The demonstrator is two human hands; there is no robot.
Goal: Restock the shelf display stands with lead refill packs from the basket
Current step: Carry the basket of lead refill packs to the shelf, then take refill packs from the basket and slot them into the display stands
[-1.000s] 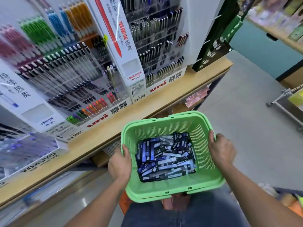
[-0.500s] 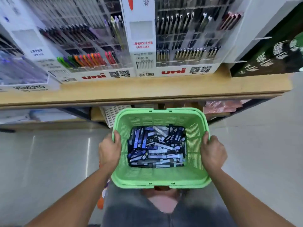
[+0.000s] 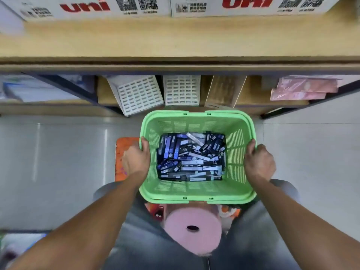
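Squarely below the camera: green basket, held level over the grey floor, just in front of the lower shelf. Left hand clamped on the left rim, thumb hooked over the inside wall, fingers wrapped round the outside edge and mostly hidden. Right hand gripping the right rim likewise, thumb over the top, fingers curled under the lip. Both forearms bare, reaching in from the bottom corners.

Inside, on the basket bottom: lead refill packs, a loose heap of slim dark, blue and silvery cases lying flat and crossed over one another, covering the bottom. Print on them too small to read.

Above, across the top: wooden shelf, carrying white display stands with red "uni" lettering and QR codes on their front faces; only their bases in view. Beneath it, on the lower shelf: two white perforated trays leaning side by side, a brown box beside them, pink packets further right.

Under the basket, toward the wearer: pink roll with a dark centre hole. Left of the left hand, an orange item on the floor, partly covered by the wrist.
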